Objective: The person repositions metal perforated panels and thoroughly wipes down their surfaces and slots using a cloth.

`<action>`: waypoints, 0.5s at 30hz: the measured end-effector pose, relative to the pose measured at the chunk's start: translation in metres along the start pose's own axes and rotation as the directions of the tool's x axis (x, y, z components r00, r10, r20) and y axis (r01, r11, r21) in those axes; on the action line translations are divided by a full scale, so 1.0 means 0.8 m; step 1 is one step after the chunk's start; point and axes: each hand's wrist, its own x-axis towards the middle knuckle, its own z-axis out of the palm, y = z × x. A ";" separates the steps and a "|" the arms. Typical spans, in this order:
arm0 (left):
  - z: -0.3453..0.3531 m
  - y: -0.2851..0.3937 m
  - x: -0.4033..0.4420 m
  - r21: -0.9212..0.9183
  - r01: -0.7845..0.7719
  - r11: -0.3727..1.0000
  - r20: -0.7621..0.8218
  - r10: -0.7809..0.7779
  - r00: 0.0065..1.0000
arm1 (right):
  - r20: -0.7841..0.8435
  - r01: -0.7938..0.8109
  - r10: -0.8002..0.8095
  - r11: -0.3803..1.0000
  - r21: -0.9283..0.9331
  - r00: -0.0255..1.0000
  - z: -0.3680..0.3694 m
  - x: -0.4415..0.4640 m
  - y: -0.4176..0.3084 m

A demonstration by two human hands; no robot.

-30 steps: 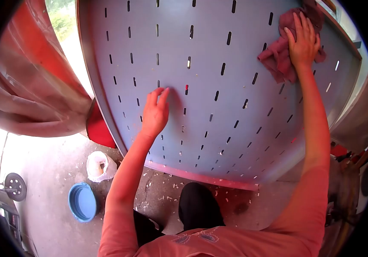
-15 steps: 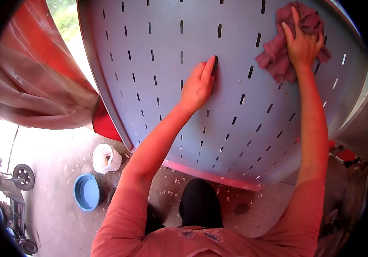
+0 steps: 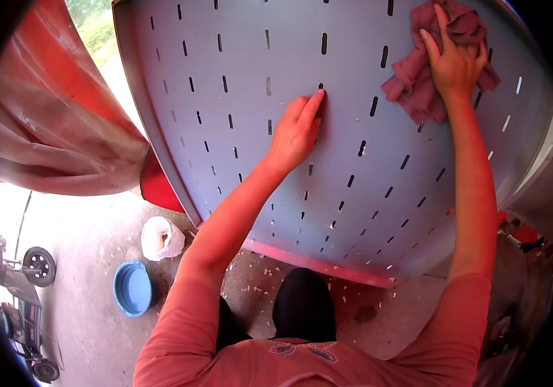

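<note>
A large grey slotted panel stands in front of me, with small light bits on its surface. My left hand touches it near the middle, index finger stretched to a slot and the other fingers partly curled; no object shows in it. At the upper right my right hand lies spread over a crumpled dark-red cloth, pressing it against the panel. Part of the cloth shows between and around the fingers.
On the floor at the lower left are a blue basin and a white bag-like container. A red-brown sheet hangs at the left. Pale scraps lie on the floor below the panel. A wheeled machine stands far left.
My left hand has moved right and up across the panel, its index finger now at another slot. The fingers of my right hand have spread on the cloth. The view has shifted slightly.
</note>
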 end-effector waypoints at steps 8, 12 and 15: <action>0.001 -0.005 -0.005 -0.014 -0.030 0.999 -0.009 0.030 1.000 | -0.018 0.003 -0.003 1.000 0.007 1.000 0.001 -0.003 0.000; 0.001 -0.006 -0.008 -0.058 0.012 0.998 0.010 -0.012 1.000 | 0.094 -0.023 0.025 0.999 -0.026 0.995 -0.004 -0.005 0.001; 0.002 -0.007 -0.014 -0.067 0.012 0.998 0.028 -0.010 1.000 | 0.241 -0.106 0.106 0.994 -0.013 0.965 -0.025 0.002 -0.010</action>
